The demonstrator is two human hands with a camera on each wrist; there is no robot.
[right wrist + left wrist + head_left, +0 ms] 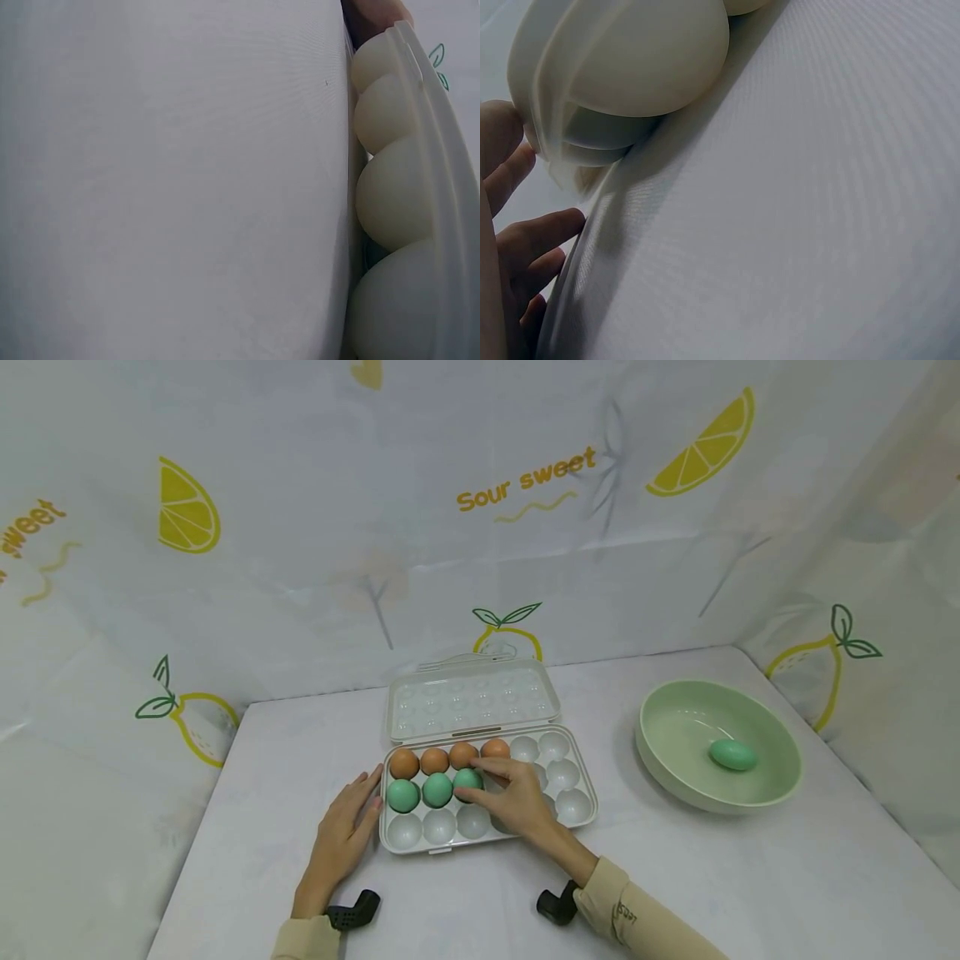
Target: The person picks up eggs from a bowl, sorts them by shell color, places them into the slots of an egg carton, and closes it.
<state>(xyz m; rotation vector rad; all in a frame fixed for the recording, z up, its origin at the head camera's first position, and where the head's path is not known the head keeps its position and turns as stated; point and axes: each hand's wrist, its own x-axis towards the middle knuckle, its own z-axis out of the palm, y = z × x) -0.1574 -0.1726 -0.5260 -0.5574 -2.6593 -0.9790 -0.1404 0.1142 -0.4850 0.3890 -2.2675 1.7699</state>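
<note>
A pale plastic egg box (pixel 590 781) lies open, its clear lid (pixel 472 697) folded back behind it. Brown eggs (pixel 435 761) fill the left part of its back row. In the middle row sit three green eggs (pixel 437 790). My right hand (pixel 517 797) pinches the rightmost of these, the green egg (pixel 467 779), between thumb and fingers at its cup. My left hand (pixel 341 835) rests its extended fingers against the box's left end; the left wrist view shows fingertips (pixel 508 124) touching the rim. Only the box's underside cups (pixel 397 195) and a bit of hand appear in the right wrist view.
A light green bowl (pixel 675 768) stands to the right on the white-covered table (pixel 480 910), with one green egg (pixel 733 755) inside. Behind the table hangs a white cloth (pixel 337 568) printed with lemons. The box's front row and right-hand cups hold no eggs where visible.
</note>
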